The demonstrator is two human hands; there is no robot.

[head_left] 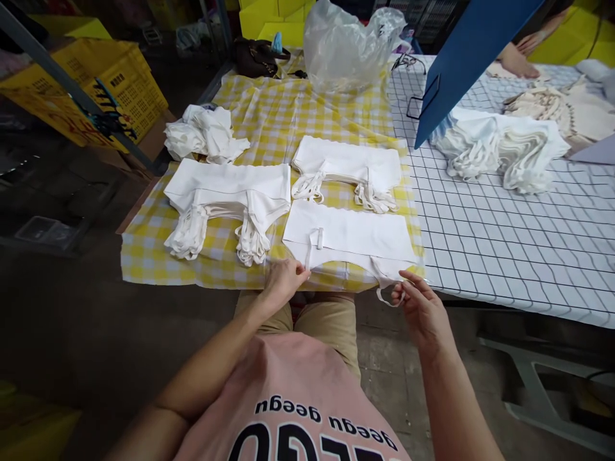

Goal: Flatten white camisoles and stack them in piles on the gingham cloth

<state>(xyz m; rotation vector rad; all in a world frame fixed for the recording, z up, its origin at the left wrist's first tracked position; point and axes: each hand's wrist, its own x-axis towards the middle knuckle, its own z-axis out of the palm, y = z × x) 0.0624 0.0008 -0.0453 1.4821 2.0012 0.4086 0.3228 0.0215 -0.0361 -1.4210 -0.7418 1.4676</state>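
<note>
Pink cloth makes up the shirt (288, 368) closest in, and beyond it 2 bare forearms reach to the near edge of the surface (485, 262). The left hand (284, 280) sits low there, its grip of thumb and fingertip pinching the left strap (309, 251), which runs fairly straight, probably to stop it twisting. The right hand (425, 307) is turned inward, its grip pinching the right strap (381, 275), whose end bows in a slack loop past the edge. The white garment (362, 232) carrying these 2 straps lies spread on the yellow checked cloth (147, 259), strap side toward the person, presumably to put both within easy reach. Just beside it, the left stack (230, 180) has its straps gathered in 2 bunches, likely to prevent tangling; directly behind, the rear stack (348, 157) faces the same way, which would keep the pieces aligned. A crumpled white pile (209, 131) lies apart at the left side. On the grid-patterned cover to the right are folded white pieces (504, 147) and, further over, beige pieces (576, 109). Farther back stand a plastic bag (348, 54) and a dark handbag (257, 61), seemingly set there to leave working room in front.
</note>
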